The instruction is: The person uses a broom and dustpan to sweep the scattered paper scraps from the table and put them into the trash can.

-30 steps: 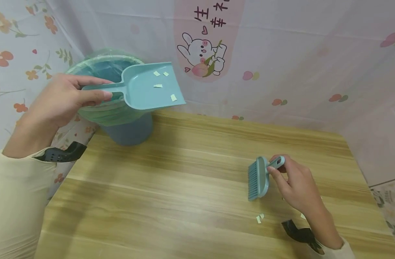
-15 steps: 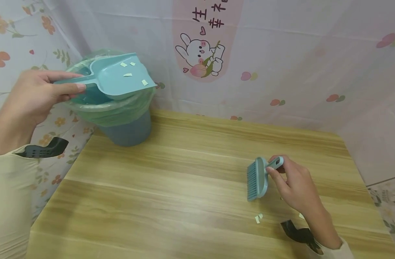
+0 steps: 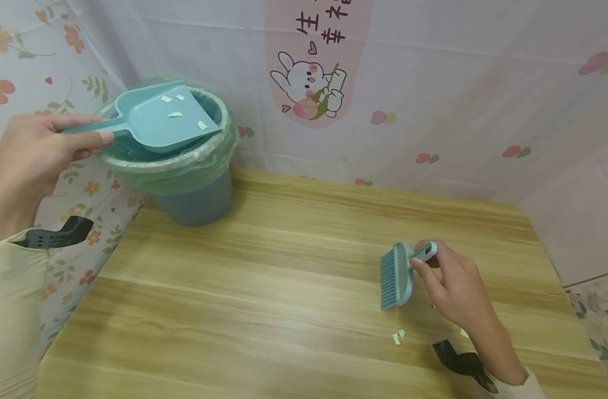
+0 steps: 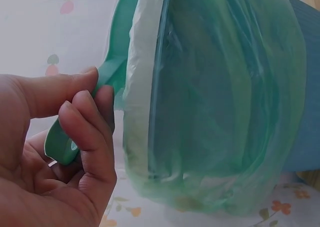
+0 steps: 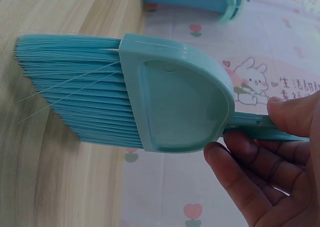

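My left hand (image 3: 44,147) grips the handle of a blue-green dustpan (image 3: 154,122), thumb on top and fingers curled beneath. Several small pale paper scraps (image 3: 175,114) lie on the pan, which overlaps the mouth of a blue bin (image 3: 196,205) in the head view. A green plastic liner (image 3: 184,174) is folded over the bin's rim. In the left wrist view the pan's handle (image 4: 62,142) shows between thumb and fingers. At the right, my right hand (image 3: 455,282) pinches the handle of a matching hand brush (image 3: 403,274); its bristles (image 5: 80,92) point down at the wooden table.
Loose paper scraps (image 3: 397,336) lie on the wooden table (image 3: 264,288) near the brush, and another scrap (image 3: 464,333) is beside the right wrist. A printed cloth (image 3: 448,94) hangs behind the table, with floral cloth at the left.
My left hand has carried the dustpan leftward, from beyond the bin's right side to over its mouth, scraps still on it. The right hand and brush have stayed in place.
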### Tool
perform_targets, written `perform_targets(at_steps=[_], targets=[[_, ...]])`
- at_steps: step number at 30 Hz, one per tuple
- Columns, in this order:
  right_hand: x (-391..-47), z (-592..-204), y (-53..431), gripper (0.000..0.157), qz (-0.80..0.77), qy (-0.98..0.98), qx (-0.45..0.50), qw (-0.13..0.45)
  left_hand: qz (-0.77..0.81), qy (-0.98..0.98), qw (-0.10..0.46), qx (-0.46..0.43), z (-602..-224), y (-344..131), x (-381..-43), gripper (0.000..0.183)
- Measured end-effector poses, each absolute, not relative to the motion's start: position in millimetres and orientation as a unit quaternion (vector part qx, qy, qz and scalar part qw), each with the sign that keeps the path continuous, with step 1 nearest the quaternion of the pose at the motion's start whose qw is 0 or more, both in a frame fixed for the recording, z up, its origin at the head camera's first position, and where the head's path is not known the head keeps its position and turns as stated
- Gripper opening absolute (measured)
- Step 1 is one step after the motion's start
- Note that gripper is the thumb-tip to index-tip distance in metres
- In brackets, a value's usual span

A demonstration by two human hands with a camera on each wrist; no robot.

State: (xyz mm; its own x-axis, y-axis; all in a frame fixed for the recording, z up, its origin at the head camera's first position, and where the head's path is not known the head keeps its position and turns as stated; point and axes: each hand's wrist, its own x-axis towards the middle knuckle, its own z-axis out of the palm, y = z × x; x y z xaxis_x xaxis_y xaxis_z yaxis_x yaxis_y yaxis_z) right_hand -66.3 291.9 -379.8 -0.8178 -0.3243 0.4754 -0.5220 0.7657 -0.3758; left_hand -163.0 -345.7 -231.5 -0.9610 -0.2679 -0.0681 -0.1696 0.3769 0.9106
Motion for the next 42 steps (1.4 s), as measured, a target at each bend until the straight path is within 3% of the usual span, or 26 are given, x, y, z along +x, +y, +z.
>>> perform_targets(at_steps=[8, 14, 25, 29, 37, 42], targets=[[-65.4, -380.8, 292.8, 0.021, 0.259, -0.916, 0.234, 0.199, -0.506, -0.843, 0.049, 0.177, -232.5, -351.3, -157.1, 0.055], [-64.5, -381.2, 293.1, 0.022, 0.259, -0.915, 0.236, 0.201, -0.463, -0.867, 0.098, 0.159, -233.0, -348.1, -153.9, 0.054], [-63.2, -382.9, 292.9, 0.025, 0.260, -0.916, 0.232, 0.200, -0.199, -0.914, 0.348, -0.056, -246.4, -332.8, -159.2, 0.027], [-63.3, -382.8, 293.0, 0.024, 0.260, -0.916, 0.231, 0.201, -0.147, -0.903, 0.390, -0.105, -248.1, -331.9, -159.7, 0.026], [-64.5, -383.2, 292.8, 0.022, 0.261, -0.914, 0.236, 0.204, -0.145, -0.895, 0.411, -0.095, -248.4, -331.1, -159.9, 0.028], [-66.1, -382.6, 292.3, 0.024, 0.261, -0.911, 0.242, 0.208, -0.245, -0.899, 0.363, -0.012, -239.7, -328.3, -154.3, 0.034]])
